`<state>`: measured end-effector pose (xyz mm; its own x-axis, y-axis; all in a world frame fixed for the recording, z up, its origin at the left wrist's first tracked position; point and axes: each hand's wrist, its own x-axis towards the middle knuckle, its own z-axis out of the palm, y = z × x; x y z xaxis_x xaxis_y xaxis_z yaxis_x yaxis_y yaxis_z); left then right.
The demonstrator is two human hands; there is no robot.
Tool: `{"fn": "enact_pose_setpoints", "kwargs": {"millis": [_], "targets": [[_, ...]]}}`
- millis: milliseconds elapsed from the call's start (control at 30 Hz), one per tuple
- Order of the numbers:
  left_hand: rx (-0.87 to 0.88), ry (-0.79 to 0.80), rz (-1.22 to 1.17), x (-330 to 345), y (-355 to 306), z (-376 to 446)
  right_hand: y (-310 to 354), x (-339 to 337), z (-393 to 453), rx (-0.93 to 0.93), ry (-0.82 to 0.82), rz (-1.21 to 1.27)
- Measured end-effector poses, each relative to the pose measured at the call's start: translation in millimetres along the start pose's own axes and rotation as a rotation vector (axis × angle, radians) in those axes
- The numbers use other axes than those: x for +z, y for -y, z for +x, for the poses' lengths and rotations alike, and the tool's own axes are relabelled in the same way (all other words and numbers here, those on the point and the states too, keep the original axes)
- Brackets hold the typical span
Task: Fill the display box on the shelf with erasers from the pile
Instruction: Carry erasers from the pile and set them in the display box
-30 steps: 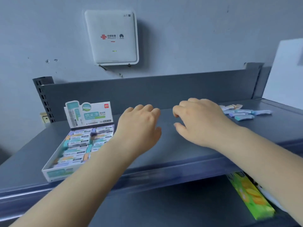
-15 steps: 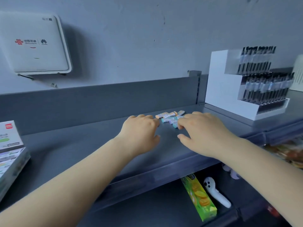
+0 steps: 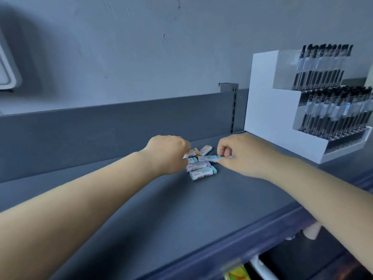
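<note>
A small pile of several sleeved erasers (image 3: 201, 166) lies on the dark grey shelf (image 3: 161, 209), in orange, purple and teal. My left hand (image 3: 167, 154) reaches into the pile's left side with curled fingers closing on an orange eraser (image 3: 190, 153). My right hand (image 3: 240, 154) is at the pile's right side and pinches a teal eraser (image 3: 209, 158) between thumb and fingers. The display box is out of view to the left.
A white stepped stand (image 3: 268, 118) with rows of black pens stands on the shelf just right of my right hand. The shelf's back panel (image 3: 121, 122) rises behind the pile. A white wall box edge (image 3: 6, 75) shows far left. Packaged goods (image 3: 236, 274) lie on the lower shelf.
The view swung right, away from the display box. Both hands moved from hovering open over the shelf to the pile and curled onto erasers.
</note>
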<state>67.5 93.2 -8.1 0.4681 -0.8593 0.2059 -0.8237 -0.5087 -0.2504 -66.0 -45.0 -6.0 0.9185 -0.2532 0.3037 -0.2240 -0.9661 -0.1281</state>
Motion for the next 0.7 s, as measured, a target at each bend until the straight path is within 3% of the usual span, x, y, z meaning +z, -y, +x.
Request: {"fn": "enact_pose_setpoints", "kwargs": {"millis": [367, 533, 700], "targets": [[-0.069, 0.093, -0.231, 25.4, 4.8, 50.2, -22.3, 20.8, 66.8, -0.13, 0.309, 0.016], [-0.118, 0.11, -0.41, 23.7, 1.4, 52.3, -22.8, 26.7, 72.3, -0.17, 0.338, 0.026], [-0.211, 0.002, -0.529, 14.4, -0.6, 43.0, -25.0, 26.4, 68.4, -0.244, 0.276, 0.108]]}}
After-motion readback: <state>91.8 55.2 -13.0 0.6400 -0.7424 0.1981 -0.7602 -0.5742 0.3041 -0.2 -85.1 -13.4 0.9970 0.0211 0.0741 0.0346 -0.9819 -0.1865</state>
